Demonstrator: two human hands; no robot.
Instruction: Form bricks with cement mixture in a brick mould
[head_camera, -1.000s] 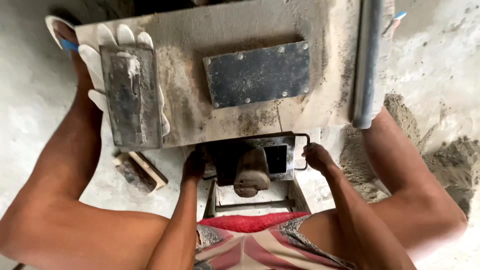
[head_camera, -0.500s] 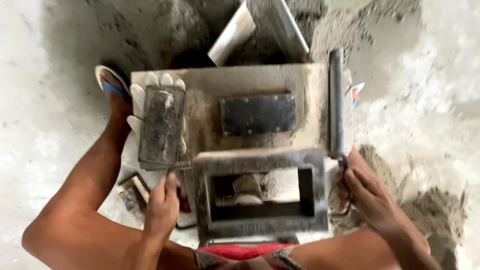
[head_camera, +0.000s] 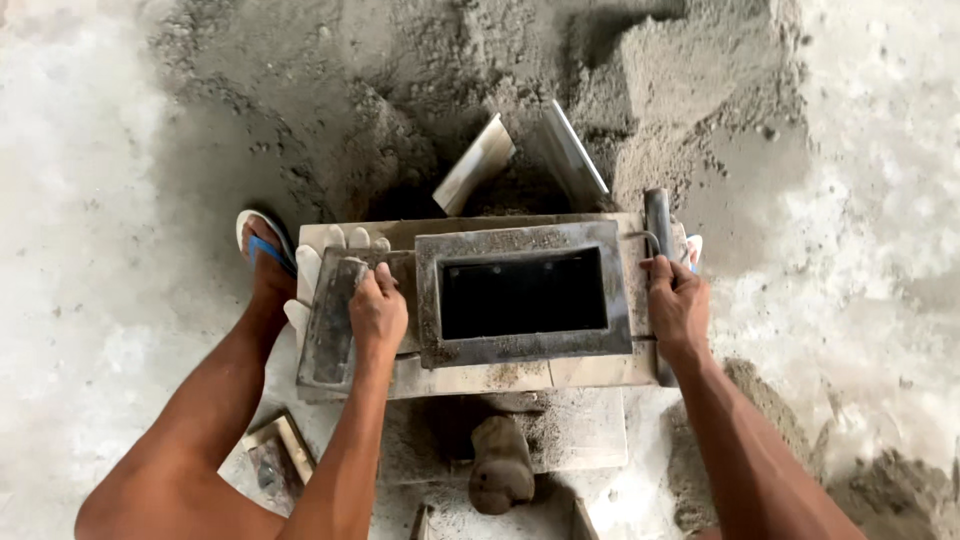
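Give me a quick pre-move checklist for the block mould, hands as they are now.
1. Left hand placed: ok, it rests at the mould's left edge, beside the flat metal plate.
2. Right hand placed: ok, fingers closed around the handle by the upright pipe.
3. Mould frame seated: ok, it lies flat on the wooden board.
4. Cavity contents: cannot tell, the opening looks dark.
5. Foot clearance: not ok, the sandalled foot sits right against the board's left end.
6. Material in reach: ok, the sand pile with a trowel lies just beyond the board.
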